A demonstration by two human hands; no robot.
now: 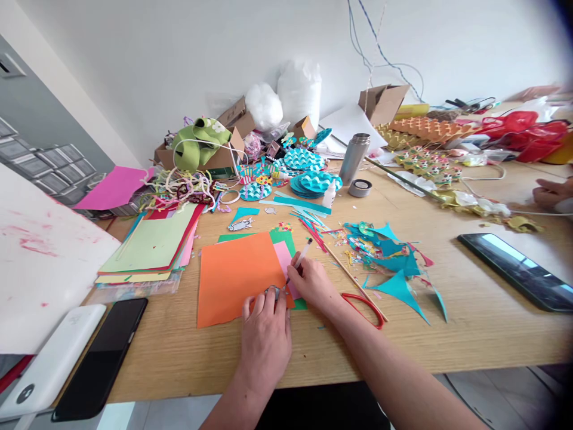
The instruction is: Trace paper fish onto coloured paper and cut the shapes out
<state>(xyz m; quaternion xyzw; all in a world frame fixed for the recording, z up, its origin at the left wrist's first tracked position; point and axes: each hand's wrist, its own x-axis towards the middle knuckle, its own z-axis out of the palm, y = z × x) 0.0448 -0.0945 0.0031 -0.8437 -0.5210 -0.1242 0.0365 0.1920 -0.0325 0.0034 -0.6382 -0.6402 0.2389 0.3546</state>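
My right hand [312,282] is closed around a white pen [302,254], its tip touching down near the right edge of an orange paper sheet [237,276]. My left hand [264,331] rests on the lower right corner of that sheet, fingers pressing a small grey cut-out [273,292] flat against it. Beneath the orange sheet lie a pink sheet [283,257] and a green sheet [281,237]. The sheets lie on a wooden table [470,310].
A coloured paper stack [150,248] sits left, with a black phone [101,357] and white power bank [49,361] near the front edge. Red scissors [364,304], a wooden stick [353,280] and teal scraps [389,257] lie right. A tablet [519,270] and another person's hand [551,192] are far right.
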